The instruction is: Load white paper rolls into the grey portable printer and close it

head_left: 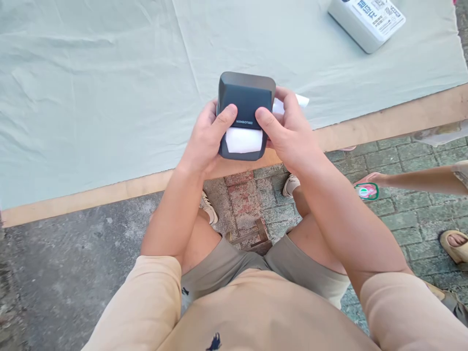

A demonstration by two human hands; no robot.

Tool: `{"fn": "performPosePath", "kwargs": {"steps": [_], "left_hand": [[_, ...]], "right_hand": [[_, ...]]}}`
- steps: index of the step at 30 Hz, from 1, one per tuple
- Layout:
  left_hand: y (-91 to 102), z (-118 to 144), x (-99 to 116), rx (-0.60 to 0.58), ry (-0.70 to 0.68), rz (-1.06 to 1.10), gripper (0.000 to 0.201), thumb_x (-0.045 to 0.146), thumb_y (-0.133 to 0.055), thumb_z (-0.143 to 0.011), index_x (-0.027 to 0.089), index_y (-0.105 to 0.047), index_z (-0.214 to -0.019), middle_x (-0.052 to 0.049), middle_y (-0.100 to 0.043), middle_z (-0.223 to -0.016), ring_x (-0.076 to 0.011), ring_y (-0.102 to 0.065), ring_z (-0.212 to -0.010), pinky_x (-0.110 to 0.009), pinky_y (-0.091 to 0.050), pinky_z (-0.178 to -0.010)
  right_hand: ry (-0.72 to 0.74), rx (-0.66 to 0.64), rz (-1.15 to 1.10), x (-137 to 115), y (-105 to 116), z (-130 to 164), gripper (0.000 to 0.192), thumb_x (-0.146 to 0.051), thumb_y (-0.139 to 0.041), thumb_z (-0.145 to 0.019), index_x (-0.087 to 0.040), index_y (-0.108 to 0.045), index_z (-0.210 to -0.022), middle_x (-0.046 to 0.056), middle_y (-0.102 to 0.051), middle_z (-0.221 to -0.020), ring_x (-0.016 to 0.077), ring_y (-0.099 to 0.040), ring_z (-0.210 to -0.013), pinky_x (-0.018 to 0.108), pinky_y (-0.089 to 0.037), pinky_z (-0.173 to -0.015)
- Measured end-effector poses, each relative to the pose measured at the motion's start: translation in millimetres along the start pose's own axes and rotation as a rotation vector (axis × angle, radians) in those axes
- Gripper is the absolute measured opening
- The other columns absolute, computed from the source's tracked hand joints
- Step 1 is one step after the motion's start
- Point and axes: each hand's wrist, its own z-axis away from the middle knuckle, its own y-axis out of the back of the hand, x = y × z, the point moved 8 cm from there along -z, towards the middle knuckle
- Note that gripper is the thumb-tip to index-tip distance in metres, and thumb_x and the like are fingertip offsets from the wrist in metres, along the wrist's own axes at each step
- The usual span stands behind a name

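A small dark grey label printer (245, 100) with a white paper strip (244, 140) showing at its near end is held above the table's front edge. My left hand (204, 139) grips its left side, thumb resting on the top by the brand mark. My right hand (290, 129) grips the right side, thumb also on top. A bit of white paper (302, 101) sticks out behind my right fingers.
A pale green cloth (109, 87) covers the wooden table (383, 122). A white printed box (367, 20) lies at the far right on the cloth. Another person's arm (420, 179) and sandalled foot (455, 243) are at right over the paved ground.
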Motion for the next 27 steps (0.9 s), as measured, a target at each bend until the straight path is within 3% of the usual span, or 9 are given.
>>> {"fn": "performPosePath", "kwargs": {"steps": [6, 10, 13, 16, 21, 27], "left_hand": [[1.7, 2.5, 0.7, -0.034, -0.049, 0.107, 0.054, 0.063, -0.083, -0.082, 0.017, -0.068, -0.107, -0.009, -0.073, -0.108, -0.033, -0.073, -0.119, -0.035, -0.066, -0.087], [-6.5, 0.8, 1.2, -0.088, -0.039, 0.247, 0.057, 0.068, -0.058, -0.097, 0.014, -0.072, -0.111, -0.01, -0.074, -0.116, -0.0301, -0.073, -0.118, -0.041, -0.065, -0.1], [-5.1, -1.6, 0.6, -0.004, -0.008, 0.314, 0.062, 0.069, -0.039, -0.104, 0.017, -0.07, -0.113, -0.009, -0.074, -0.117, -0.0281, -0.068, -0.13, -0.04, -0.061, -0.11], [-1.6, -2.6, -2.2, 0.059, 0.032, 0.33, 0.057, 0.067, -0.038, -0.104, 0.019, -0.068, -0.11, -0.009, -0.075, -0.113, -0.0279, -0.061, -0.139, -0.039, -0.058, -0.114], [2.4, -2.8, -4.4, 0.075, 0.014, 0.318, 0.063, 0.073, -0.033, -0.101, 0.019, -0.067, -0.107, -0.01, -0.076, -0.107, -0.028, -0.062, -0.136, -0.036, -0.058, -0.112], [9.5, -2.0, -9.6, 0.157, 0.019, 0.314, 0.06, 0.073, -0.034, -0.101, 0.022, -0.066, -0.1, -0.008, -0.076, -0.107, -0.0266, -0.065, -0.131, -0.035, -0.061, -0.107]], "right_hand": [[0.105, -0.024, -0.027, 3.4, -1.3, -3.7, 0.1, -0.096, -0.059, -0.08, -0.028, -0.027, -0.146, 0.004, -0.07, -0.116, 0.0155, -0.074, -0.104, 0.021, -0.062, -0.076], [0.114, -0.015, 0.01, 1.7, -1.6, -4.0, 0.096, -0.095, -0.05, -0.087, -0.029, -0.026, -0.152, 0.003, -0.069, -0.114, 0.0131, -0.074, -0.098, 0.019, -0.059, -0.072], [0.113, 0.035, 0.052, -0.2, 1.3, -5.2, 0.09, -0.092, -0.044, -0.092, -0.032, -0.029, -0.156, 0.003, -0.066, -0.121, 0.0101, -0.072, -0.095, 0.017, -0.057, -0.07], [0.108, 0.056, 0.118, -1.0, 1.8, -7.0, 0.083, -0.086, -0.044, -0.098, -0.034, -0.028, -0.161, 0.003, -0.064, -0.122, 0.0077, -0.07, -0.092, 0.016, -0.054, -0.067], [0.102, 0.001, 0.155, -3.2, -2.9, -7.9, 0.074, -0.07, -0.048, -0.106, -0.033, -0.023, -0.166, 0.005, -0.062, -0.126, 0.0089, -0.069, -0.094, 0.017, -0.056, -0.07], [0.091, 0.035, 0.3, -17.5, 5.0, -1.8, 0.07, -0.047, -0.063, -0.101, -0.029, -0.034, -0.162, 0.009, -0.058, -0.137, 0.0145, -0.067, -0.106, 0.023, -0.061, -0.084]]}}
